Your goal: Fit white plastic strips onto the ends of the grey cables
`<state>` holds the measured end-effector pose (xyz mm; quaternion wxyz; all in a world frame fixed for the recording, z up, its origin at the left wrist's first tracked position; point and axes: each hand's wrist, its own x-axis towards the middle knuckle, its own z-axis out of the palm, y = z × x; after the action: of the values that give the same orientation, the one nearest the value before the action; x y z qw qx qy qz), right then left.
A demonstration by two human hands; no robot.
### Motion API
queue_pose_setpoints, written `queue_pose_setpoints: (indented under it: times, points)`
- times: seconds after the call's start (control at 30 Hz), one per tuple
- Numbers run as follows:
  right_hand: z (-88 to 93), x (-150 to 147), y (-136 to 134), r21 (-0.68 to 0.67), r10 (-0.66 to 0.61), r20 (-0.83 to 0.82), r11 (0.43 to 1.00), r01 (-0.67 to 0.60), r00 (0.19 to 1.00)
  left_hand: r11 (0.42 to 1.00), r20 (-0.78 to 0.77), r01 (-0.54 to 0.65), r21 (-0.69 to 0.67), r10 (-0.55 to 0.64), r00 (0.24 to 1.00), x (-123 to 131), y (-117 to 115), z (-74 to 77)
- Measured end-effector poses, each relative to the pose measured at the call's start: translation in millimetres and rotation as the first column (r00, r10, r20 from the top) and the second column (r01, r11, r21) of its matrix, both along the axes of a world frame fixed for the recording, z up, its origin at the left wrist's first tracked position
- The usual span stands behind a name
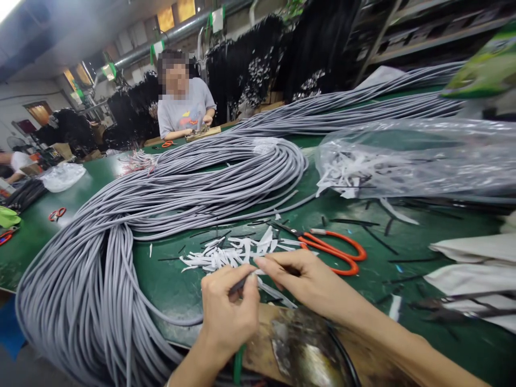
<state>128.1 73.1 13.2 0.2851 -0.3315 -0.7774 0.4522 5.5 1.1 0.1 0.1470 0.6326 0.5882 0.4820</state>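
While my left hand is clenched on the end of a thin grey sheathed cable, my right hand pinches what looks like its tip. The short stretch runs left to right between them, close over the green table. Just beyond lie white cut strips and orange-handled scissors.

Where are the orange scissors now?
In the head view, the orange scissors lie on the green table, just beyond the right hand, right of the white strips.
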Motion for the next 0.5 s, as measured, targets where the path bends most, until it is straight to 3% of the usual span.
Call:
queue_pose_setpoints:
  times: [0.2, 0.5]
  points:
    - [-2.6, 1.1, -2.9, 0.157, -0.111, -0.027, 0.981, 0.114, 0.993, 1.0, -0.002, -0.001, -0.008, 0.001, 1.0, -0.3, -0.1, 0.6]
    - [-5.3, 2.4, -4.9, 0.353, -0.115, -0.081, 0.926, 0.136, 0.99, 0.997, 0.046, 0.032, -0.074, -0.028, 0.999, 0.1, 1.2, 2.1]
